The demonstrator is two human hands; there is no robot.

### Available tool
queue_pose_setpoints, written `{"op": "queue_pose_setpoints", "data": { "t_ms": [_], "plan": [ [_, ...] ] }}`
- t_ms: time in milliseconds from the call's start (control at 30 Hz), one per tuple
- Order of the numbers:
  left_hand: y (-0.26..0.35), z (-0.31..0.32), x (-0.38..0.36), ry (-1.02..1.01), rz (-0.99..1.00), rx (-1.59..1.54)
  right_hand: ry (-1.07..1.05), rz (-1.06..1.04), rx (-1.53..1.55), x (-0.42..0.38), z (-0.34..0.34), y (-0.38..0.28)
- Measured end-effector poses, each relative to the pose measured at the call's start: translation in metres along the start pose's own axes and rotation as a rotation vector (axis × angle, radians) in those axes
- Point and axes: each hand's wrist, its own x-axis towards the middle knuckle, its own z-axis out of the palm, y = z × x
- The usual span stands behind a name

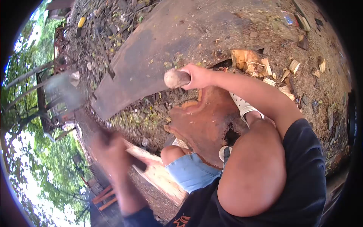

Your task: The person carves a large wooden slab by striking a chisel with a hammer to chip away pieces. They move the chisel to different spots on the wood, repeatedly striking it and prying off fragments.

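My left hand (113, 151), smeared by motion, is wrapped round the dark handle of a hatchet (141, 164). The hatchet's pale grey head is a blur at the upper left, raised well away from my other hand. My right hand (196, 76) grips a short round piece of wood (176, 78), its pale, rounded end towards me. That piece overlaps the far edge of a reddish-brown wooden stump (200, 125) in this view; its lower end is hidden. My bare knee (251, 170) rises beside the stump.
Split wood chunks (245, 62) and chips (294, 66) lie on the dirt to the right. A flat brown sheet (143, 53) covers ground beyond the stump. Near my left arm is a pale plank (166, 178). A white clog (244, 106) is beside the stump.
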Motion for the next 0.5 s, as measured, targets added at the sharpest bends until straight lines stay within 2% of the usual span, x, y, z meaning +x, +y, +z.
{"op": "queue_pose_setpoints", "data": {
  "t_ms": [33, 67, 100, 133, 167, 200, 233, 267, 300, 333, 367, 400, 467, 500],
  "plan": [
    [0.029, -0.044, 0.019, 0.100, -0.317, -0.172, 0.058, -0.084, 0.016, 0.000, 0.002, 0.000],
    [0.025, -0.076, 0.036, 0.339, -0.166, -0.391, 0.048, -0.068, 0.002, -0.001, 0.005, 0.001],
    [0.033, -0.107, 0.050, 0.470, 0.139, -0.389, 0.034, -0.055, -0.011, 0.000, 0.005, 0.002],
    [0.055, -0.114, 0.063, 0.820, 0.200, -0.443, 0.022, -0.044, -0.025, 0.003, 0.003, 0.003],
    [0.048, -0.150, 0.071, 0.643, 0.387, -0.492, -0.014, 0.003, 0.023, 0.004, 0.003, 0.005],
    [0.052, -0.143, 0.067, 0.722, 0.443, -0.556, -0.020, 0.007, 0.031, 0.003, 0.005, 0.002],
    [0.058, -0.080, 0.041, 0.758, 0.389, -0.645, -0.025, 0.009, 0.035, 0.002, 0.004, -0.001],
    [0.063, -0.013, 0.013, 0.694, 0.262, -0.752, -0.025, 0.006, 0.031, 0.003, 0.001, -0.002],
    [0.064, 0.042, -0.017, 0.542, 0.079, -0.888, -0.020, -0.023, 0.025, 0.003, 0.001, 0.001],
    [0.019, 0.072, -0.045, 0.215, -0.090, -0.477, -0.009, -0.013, 0.026, 0.003, 0.000, 0.003],
    [-0.037, 0.104, -0.077, -0.131, -0.105, -0.012, -0.006, 0.002, 0.025, 0.002, 0.000, 0.003],
    [0.017, 0.113, -0.088, -0.422, -0.304, -0.480, -0.021, 0.019, 0.029, -0.001, 0.003, 0.003],
    [0.030, 0.070, -0.049, -0.404, -0.371, -0.400, 0.016, -0.030, 0.013, 0.000, -0.003, 0.003],
    [0.023, 0.045, -0.035, -0.313, -0.308, -0.225, 0.023, -0.056, 0.027, 0.000, 0.003, 0.003]
  ]
}}
